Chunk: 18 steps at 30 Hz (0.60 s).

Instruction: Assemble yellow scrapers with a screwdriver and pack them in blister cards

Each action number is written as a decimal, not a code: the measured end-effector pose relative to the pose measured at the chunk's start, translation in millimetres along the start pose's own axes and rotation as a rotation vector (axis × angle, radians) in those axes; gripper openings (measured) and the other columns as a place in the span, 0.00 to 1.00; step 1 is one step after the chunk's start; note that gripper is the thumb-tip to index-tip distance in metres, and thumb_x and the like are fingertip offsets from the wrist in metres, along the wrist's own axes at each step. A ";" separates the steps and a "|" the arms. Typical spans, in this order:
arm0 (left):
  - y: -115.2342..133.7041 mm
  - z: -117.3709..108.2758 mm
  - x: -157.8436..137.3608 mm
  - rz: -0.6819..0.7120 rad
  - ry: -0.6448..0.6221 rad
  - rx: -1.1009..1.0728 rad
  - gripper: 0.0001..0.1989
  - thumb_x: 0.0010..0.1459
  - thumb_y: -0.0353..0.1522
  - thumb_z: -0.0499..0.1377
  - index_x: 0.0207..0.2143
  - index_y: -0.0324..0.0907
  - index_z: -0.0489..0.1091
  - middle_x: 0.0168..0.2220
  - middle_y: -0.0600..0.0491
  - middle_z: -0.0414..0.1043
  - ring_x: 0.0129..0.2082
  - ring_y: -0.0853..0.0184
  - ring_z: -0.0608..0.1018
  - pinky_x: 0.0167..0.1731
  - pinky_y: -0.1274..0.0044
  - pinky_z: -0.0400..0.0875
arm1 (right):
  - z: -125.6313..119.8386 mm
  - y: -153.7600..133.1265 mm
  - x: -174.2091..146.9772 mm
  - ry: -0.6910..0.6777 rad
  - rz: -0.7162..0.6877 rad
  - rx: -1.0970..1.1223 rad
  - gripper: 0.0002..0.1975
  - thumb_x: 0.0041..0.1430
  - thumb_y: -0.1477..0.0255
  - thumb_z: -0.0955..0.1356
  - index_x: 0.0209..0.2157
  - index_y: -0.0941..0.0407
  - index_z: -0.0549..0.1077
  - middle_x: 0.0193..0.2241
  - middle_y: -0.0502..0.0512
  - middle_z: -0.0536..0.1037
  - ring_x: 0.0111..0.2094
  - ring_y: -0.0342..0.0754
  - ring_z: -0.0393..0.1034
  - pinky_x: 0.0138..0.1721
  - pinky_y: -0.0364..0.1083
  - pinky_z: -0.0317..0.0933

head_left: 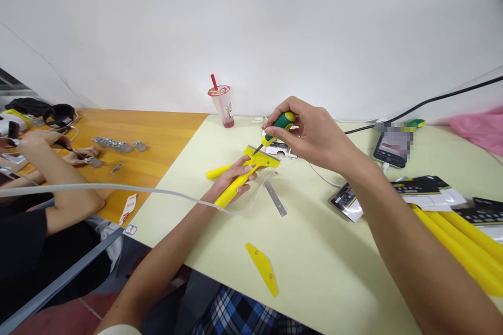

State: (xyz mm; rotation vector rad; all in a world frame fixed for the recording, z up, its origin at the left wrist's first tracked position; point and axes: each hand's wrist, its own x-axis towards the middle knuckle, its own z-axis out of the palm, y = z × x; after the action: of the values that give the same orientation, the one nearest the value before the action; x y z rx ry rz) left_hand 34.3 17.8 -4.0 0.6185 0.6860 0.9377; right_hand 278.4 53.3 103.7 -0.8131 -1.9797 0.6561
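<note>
My left hand [232, 178] is closed around the handle of a yellow scraper [231, 192], holding it tilted above the table. In my right hand [310, 133] is a green and yellow screwdriver [283, 120], gripped by its handle. Its tip points down onto the scraper's head, close to a screw. A flat metal blade [275, 199] lies on the table just right of my left hand. Nearer to me lies a loose yellow plate [262, 268] with two screws or holes in it. Another yellow handle [217, 171] shows behind my left hand.
A cup with a red straw [223, 105] stands by the wall. At right are a phone [393, 145], black-and-white packages [428, 188] and several yellow handles [459, 241]. A white cable [129, 187] crosses in front. A co-worker's arm [63, 172] is at left, beside metal parts [113, 144].
</note>
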 end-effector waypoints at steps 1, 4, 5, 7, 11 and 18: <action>-0.3 -0.3 0.3 0.000 0.000 -0.002 0.27 0.56 0.26 0.72 0.56 0.44 0.68 0.55 0.42 0.75 0.30 0.75 0.75 0.14 0.89 0.62 | 0.2 0.2 0.0 0.001 0.000 -0.003 0.09 0.70 0.61 0.74 0.43 0.51 0.76 0.42 0.57 0.85 0.39 0.54 0.78 0.35 0.51 0.71; -2.1 -1.8 1.3 0.004 0.008 -0.001 0.26 0.55 0.27 0.73 0.52 0.45 0.68 0.48 0.47 0.75 0.30 0.73 0.75 0.14 0.89 0.62 | 0.7 0.7 -0.3 -0.001 -0.004 -0.002 0.09 0.70 0.62 0.74 0.43 0.51 0.76 0.42 0.57 0.85 0.39 0.53 0.78 0.36 0.52 0.71; -2.7 -2.1 1.5 0.002 0.008 0.002 0.25 0.55 0.27 0.73 0.52 0.45 0.68 0.47 0.48 0.75 0.31 0.73 0.75 0.14 0.89 0.61 | 0.8 0.7 -0.5 -0.004 -0.005 -0.001 0.09 0.70 0.62 0.74 0.43 0.51 0.76 0.42 0.57 0.85 0.39 0.53 0.78 0.37 0.52 0.71; -3.7 -2.0 1.6 -0.005 0.009 0.010 0.25 0.56 0.27 0.73 0.52 0.45 0.67 0.47 0.48 0.74 0.31 0.73 0.76 0.14 0.89 0.61 | 0.8 0.7 -1.0 -0.015 -0.007 -0.010 0.08 0.71 0.63 0.74 0.43 0.51 0.76 0.42 0.57 0.85 0.39 0.53 0.79 0.39 0.53 0.72; -3.7 -0.3 1.2 -0.027 0.011 0.006 0.26 0.57 0.27 0.73 0.54 0.45 0.67 0.51 0.45 0.75 0.31 0.74 0.76 0.14 0.90 0.61 | -0.2 -0.4 -1.2 -0.027 -0.011 -0.048 0.08 0.71 0.63 0.74 0.44 0.51 0.77 0.42 0.57 0.85 0.39 0.54 0.79 0.40 0.53 0.71; -2.7 0.1 -0.1 -0.025 0.020 -0.005 0.26 0.57 0.27 0.72 0.54 0.45 0.66 0.51 0.45 0.75 0.30 0.74 0.76 0.14 0.89 0.61 | -1.5 -0.6 -1.3 -0.007 -0.024 -0.044 0.07 0.70 0.63 0.74 0.44 0.51 0.77 0.42 0.56 0.85 0.39 0.54 0.79 0.40 0.53 0.71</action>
State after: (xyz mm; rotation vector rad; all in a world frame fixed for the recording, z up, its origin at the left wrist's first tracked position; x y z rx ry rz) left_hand 35.7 16.4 -5.9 0.5952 0.7074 0.9233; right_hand 280.0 52.2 104.2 -0.8132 -2.0138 0.6037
